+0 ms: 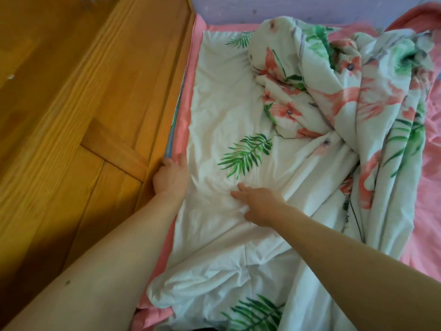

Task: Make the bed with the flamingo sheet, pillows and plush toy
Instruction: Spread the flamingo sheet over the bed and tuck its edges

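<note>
The flamingo sheet [226,111], white with green leaves and pink flamingos, lies partly spread over the left half of the bed. Its right part is bunched in a crumpled heap [346,91]. My left hand [170,177] is at the sheet's left edge by the wooden side board, fingers curled down over the edge and thumb on top; the fingertips are hidden. My right hand [260,204] lies flat on the white cloth, with straight fingers pointing left. No pillow or plush toy is in view.
A pink bottom sheet [429,187] covers the mattress and shows along the left strip and the right side. A wooden bed side board [95,103] runs along the left. A pale purple wall [310,8] stands at the head end.
</note>
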`<state>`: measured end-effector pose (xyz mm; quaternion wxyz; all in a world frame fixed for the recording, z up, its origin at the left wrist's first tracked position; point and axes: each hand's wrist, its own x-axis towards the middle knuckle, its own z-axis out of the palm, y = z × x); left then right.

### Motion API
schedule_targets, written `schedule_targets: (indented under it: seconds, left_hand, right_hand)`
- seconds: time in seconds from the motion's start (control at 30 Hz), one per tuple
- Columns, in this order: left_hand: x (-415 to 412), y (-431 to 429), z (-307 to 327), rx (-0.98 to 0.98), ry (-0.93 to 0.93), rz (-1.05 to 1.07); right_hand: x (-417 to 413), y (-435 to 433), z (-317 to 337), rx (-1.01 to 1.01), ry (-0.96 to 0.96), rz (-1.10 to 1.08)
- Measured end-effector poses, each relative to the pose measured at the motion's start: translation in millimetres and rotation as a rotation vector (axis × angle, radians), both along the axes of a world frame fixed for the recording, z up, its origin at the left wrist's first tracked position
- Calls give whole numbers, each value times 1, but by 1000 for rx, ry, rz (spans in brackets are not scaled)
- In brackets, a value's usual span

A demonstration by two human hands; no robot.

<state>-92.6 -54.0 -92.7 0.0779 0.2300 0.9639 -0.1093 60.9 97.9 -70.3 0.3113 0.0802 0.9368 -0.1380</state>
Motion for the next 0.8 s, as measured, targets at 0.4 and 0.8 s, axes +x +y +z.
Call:
schedule_targets:
  seconds: [0.4, 0.8]
  left_hand:
    - [-5, 9, 26, -326, 103, -160]
    - [-36, 102, 60, -13, -18, -278]
  right_hand:
    - [-2, 1, -4, -12, -13, 25]
    - [-41, 74, 12, -55, 359, -215]
